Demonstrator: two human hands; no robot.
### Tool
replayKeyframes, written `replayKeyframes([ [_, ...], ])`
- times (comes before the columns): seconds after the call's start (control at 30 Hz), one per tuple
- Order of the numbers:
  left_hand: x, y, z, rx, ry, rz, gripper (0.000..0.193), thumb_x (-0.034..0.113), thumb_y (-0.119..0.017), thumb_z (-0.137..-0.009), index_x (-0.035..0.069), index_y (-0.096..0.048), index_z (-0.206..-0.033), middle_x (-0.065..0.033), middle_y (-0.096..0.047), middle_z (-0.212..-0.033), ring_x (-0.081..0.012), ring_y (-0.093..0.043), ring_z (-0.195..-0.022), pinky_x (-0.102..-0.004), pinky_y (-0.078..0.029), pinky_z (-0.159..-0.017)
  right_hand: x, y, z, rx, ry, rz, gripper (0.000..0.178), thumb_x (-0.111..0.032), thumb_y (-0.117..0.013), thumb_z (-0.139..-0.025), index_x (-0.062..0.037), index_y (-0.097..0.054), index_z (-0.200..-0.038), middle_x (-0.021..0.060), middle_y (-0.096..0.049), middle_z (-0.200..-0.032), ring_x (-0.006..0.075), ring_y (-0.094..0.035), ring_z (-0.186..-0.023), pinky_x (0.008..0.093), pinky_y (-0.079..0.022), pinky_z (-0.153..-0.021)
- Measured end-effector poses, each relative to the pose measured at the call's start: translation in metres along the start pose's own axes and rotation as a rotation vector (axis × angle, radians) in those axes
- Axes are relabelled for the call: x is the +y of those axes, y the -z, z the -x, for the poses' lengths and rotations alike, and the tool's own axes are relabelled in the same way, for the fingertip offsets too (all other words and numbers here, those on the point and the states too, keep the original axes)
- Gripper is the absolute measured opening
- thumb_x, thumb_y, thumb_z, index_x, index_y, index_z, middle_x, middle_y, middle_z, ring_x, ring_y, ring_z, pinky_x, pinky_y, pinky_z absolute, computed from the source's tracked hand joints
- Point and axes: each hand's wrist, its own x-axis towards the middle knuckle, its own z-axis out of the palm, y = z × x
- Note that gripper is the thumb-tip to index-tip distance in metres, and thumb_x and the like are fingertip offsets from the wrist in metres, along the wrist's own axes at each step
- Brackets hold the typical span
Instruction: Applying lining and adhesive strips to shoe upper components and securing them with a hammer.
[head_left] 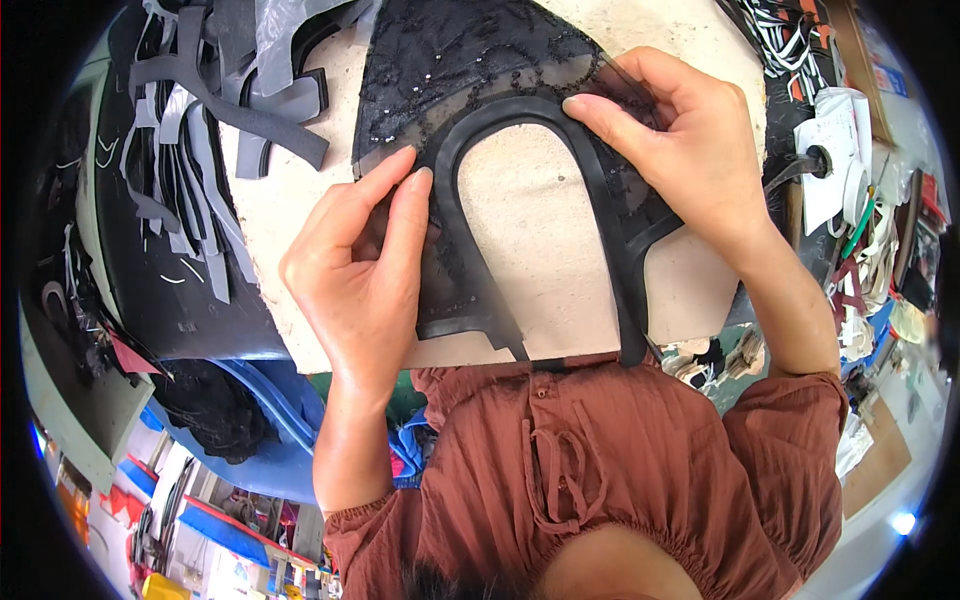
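Observation:
A black mesh upper (470, 60), sheer and dotted with sequins, lies on a cream board in front of me. It looks like part of a shoe. A smooth black strip (523, 108) edges its U-shaped opening, and the board shows through the middle. My left hand (360, 255) pinches the mesh at the left of the curve, thumb and forefinger close together. On the other side, my right hand (690, 140) grips the upper's right edge, its thumb pressing on the strip near the top of the curve. The right fingertips are partly hidden behind the material.
The cream board (690, 290) ends just in front of my body. Grey and black cut strips (200, 150) pile up at the left on a black surface. A blue tub (290, 400) stands below left. White and orange strips (785, 50) hang at the far right.

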Motion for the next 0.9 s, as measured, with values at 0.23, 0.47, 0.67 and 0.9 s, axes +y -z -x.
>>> replayKeyframes([
  [0.23, 0.001, 0.004, -0.001, -0.071, 0.077, 0.012, 0.021, 0.002, -0.071, -0.089, -0.001, -0.073, -0.11, 0.0022, -0.066, -0.088, -0.0004, -0.056, -0.073, -0.0134, -0.042, -0.062, -0.008, -0.001, -0.008, 0.046, 0.89, 0.515, 0.049, -0.012, -0.074, -0.068, -0.0106, -0.069, -0.117, 0.0044, -0.062, -0.111, 0.0257, -0.058, -0.098, 0.0361, -0.048, -0.086],
  [0.47, 0.001, 0.009, -0.004, -0.047, 0.029, -0.041, 0.019, 0.003, -0.075, -0.082, 0.002, -0.075, -0.101, -0.0007, -0.056, -0.065, -0.0057, -0.044, -0.056, -0.0223, -0.036, -0.051, -0.016, -0.009, -0.008, -0.251, 0.901, 0.519, 0.048, -0.014, -0.062, -0.074, -0.0044, -0.066, -0.12, 0.0048, -0.061, -0.116, 0.023, -0.058, -0.103, 0.0349, -0.051, -0.085],
  [0.67, 0.0, 0.011, -0.004, -0.066, 0.004, -0.094, 0.025, 0.004, -0.077, -0.082, 0.003, -0.074, -0.107, 0.0031, -0.054, -0.065, -0.0032, -0.041, -0.055, -0.0208, -0.033, -0.049, -0.032, -0.017, -0.005, -0.223, 0.942, 0.564, 0.043, -0.013, -0.064, -0.075, 0.0, -0.067, -0.116, 0.0063, -0.063, -0.114, 0.0244, -0.059, -0.102, 0.0344, -0.052, -0.085],
  [0.9, 0.011, 0.033, 0.013, -0.276, 0.274, 0.175, 0.036, -0.002, -0.077, -0.082, 0.001, -0.07, -0.118, 0.0097, -0.047, -0.07, 0.0028, -0.04, -0.059, -0.0142, -0.03, -0.051, -0.029, -0.024, -0.004, -0.257, 0.837, 0.41, 0.039, -0.01, -0.074, -0.072, -0.0009, -0.069, -0.11, 0.0062, -0.065, -0.111, 0.0248, -0.061, -0.104, 0.0342, -0.054, -0.086],
])
